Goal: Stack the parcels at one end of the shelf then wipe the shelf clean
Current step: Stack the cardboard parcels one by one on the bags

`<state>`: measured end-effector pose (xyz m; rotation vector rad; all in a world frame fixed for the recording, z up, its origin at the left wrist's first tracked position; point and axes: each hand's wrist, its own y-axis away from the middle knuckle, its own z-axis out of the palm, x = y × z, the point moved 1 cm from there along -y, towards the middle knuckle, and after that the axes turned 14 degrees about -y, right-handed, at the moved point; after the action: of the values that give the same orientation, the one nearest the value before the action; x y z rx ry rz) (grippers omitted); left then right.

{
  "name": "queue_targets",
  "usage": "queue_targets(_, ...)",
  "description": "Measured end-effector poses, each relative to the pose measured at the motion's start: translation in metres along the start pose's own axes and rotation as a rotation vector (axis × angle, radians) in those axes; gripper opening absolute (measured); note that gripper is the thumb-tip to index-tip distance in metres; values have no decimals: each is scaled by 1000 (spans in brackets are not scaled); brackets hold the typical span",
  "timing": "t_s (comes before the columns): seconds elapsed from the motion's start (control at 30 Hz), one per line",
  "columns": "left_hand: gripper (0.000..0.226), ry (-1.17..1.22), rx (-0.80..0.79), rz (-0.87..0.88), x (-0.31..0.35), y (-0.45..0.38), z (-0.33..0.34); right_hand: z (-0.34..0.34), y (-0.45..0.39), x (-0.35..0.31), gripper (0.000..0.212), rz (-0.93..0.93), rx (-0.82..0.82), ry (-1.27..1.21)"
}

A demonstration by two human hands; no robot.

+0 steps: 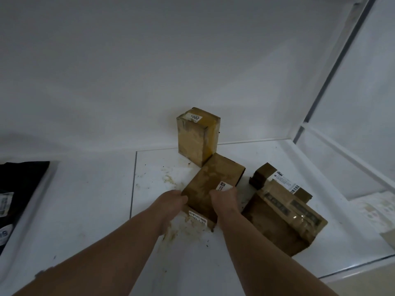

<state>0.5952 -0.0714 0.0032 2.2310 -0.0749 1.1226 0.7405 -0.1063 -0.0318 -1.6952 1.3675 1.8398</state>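
Three brown cardboard parcels sit on the white shelf (89, 206). A long parcel (210, 182) lies in the middle, its far end touching an upright parcel (197, 137) that stands against the back wall. My left hand (173, 199) grips the long parcel's near left edge, and my right hand (224, 199) grips its near right edge beside a white label. A larger taped parcel (282, 212) lies to the right, apart from my hands. Brown smears and specks (171, 178) stain the shelf around the parcels.
A black bagged item (19, 189) with white labels lies at the far left of the shelf. The shelf's metal post (333, 67) and right edge rise at the right, with a lower surface beyond. A seam (133, 182) divides the shelf boards.
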Motion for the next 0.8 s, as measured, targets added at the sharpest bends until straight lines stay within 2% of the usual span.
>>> queue_targets(0.03,23,10,10,7,0,1,-1,1,-2,1,66,27,2,-45)
queue_targets(0.13,12,95,77,24,2,3,-8,-3,-7,0,57,94,24,-107)
queue_targets(0.27,12,231,157,4,8,11,-20,-11,3,-7,18,90,-36,-150)
queue_targets(0.3,10,270,154,0,9,13,-22,-10,6,-8,18,87,-48,-155)
queue_targets(0.4,16,352,111,-24,8,20,-30,-4,16,-5,45,71,-81,-227)
queue_targets(0.43,19,360,94,-34,6,21,-32,-2,20,-4,45,69,-98,-256)
queue_targets(0.57,18,367,10,-57,-8,32,-41,-1,48,-2,35,123,-162,-355)
queue_targets(0.73,12,383,-18,-79,-35,47,-71,15,91,-1,20,148,-250,-412)
queue_targets(0.8,10,390,-17,-80,-48,55,-86,26,105,0,25,134,-308,-430)
